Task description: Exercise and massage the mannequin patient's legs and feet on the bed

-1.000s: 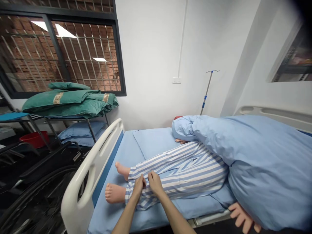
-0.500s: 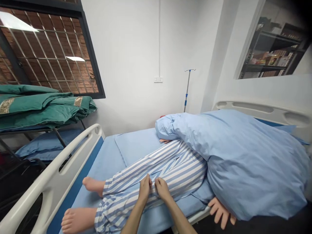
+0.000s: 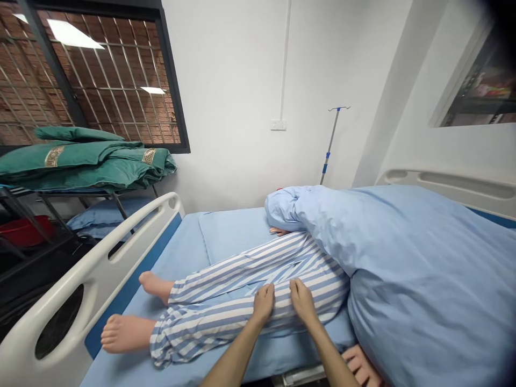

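A mannequin in blue-and-white striped trousers [image 3: 226, 317] lies on the bed, its bare feet [image 3: 128, 333] at the left. My left hand [image 3: 264, 302] is closed at the nearer trouser leg, around the knee. A short gap to its right, my right hand [image 3: 303, 302] is closed over the thigh of the same leg. Both hands seem to grip the trouser cloth, though my fingertips are hidden. A bunched light-blue quilt [image 3: 419, 258] covers the mannequin's upper body. From under its lower edge a mannequin hand [image 3: 360, 368] sticks out by my right forearm.
The bed's white-and-blue footboard [image 3: 91, 279] rises at the left, and a pale headboard [image 3: 463, 183] stands at the right. Folded green bedding [image 3: 92, 164] lies on a rack below the barred window. Behind the bed is an IV pole [image 3: 331, 145]. A red basin [image 3: 26, 231] sits low at left.
My hands have moved apart and a little toward the hip along the nearer trouser leg, both staying closed. The view has swung left, so the room appears shifted right.
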`<state>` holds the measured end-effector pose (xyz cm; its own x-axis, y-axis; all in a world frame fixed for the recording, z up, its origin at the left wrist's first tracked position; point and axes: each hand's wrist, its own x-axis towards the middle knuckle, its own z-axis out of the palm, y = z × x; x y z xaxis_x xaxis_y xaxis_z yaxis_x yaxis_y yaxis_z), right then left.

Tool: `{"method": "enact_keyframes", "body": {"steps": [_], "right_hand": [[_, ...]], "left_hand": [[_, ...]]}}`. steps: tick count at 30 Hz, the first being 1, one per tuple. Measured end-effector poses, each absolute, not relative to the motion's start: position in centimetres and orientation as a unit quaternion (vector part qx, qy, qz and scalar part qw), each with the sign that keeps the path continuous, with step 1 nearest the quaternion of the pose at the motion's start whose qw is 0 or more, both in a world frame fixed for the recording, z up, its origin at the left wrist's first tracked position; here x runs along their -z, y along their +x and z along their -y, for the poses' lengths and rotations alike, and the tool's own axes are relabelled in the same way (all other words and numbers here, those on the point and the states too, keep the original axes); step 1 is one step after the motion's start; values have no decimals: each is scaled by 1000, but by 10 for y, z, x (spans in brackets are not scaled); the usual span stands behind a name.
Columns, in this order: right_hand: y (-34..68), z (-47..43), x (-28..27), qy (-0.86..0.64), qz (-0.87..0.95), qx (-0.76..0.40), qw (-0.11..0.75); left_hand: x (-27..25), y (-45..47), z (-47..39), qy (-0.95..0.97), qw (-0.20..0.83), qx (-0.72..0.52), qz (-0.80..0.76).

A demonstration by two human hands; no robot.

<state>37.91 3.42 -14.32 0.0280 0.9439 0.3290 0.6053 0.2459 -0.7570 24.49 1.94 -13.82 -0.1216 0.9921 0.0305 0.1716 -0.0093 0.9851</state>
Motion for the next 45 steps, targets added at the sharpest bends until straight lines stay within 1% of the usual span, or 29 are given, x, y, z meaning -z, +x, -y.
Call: {"method": "enact_keyframes", "body": {"steps": [3, 6, 10, 13, 16, 19, 23, 29, 32, 36, 38, 43, 45], "right_hand": [[408, -50, 142, -607, 633, -228, 423], [430, -63, 138, -588, 623, -279, 435], [456, -68, 130, -610, 607, -239, 450], [474, -68, 135, -630, 622, -214, 412], [483, -66, 149, -595, 692, -183, 366], [482, -65, 159, -583, 735, -138, 316], [477, -66, 163, -615, 737, -98, 263], [463, -70, 162, -652, 731, -87, 182], [435, -65, 153, -653, 736, -82, 157], [358, -55, 131, -636, 747, -112, 159], [306, -51, 123, -596, 772, -148, 164], [169, -39, 116, -498, 834, -175, 160], [118, -32, 116, -449, 856, -191, 173]], "left_hand": [[126, 255, -16, 515, 450, -482, -548], [111, 269, -17, 528, 483, -473, -514], [114, 270, -22, 510, 511, -461, -516], [130, 257, -20, 467, 514, -472, -543], [141, 240, -9, 438, 544, -464, -544], [140, 213, 7, 413, 560, -467, -546], [133, 154, 28, 365, 542, -507, -562], [134, 42, 65, 276, 496, -580, -584], [143, 0, 88, 219, 480, -607, -595], [158, -30, 115, 149, 472, -633, -595], [166, -34, 126, 128, 475, -645, -585], [188, -31, 142, 86, 493, -661, -559], [194, -31, 146, 72, 511, -655, -552]]}}
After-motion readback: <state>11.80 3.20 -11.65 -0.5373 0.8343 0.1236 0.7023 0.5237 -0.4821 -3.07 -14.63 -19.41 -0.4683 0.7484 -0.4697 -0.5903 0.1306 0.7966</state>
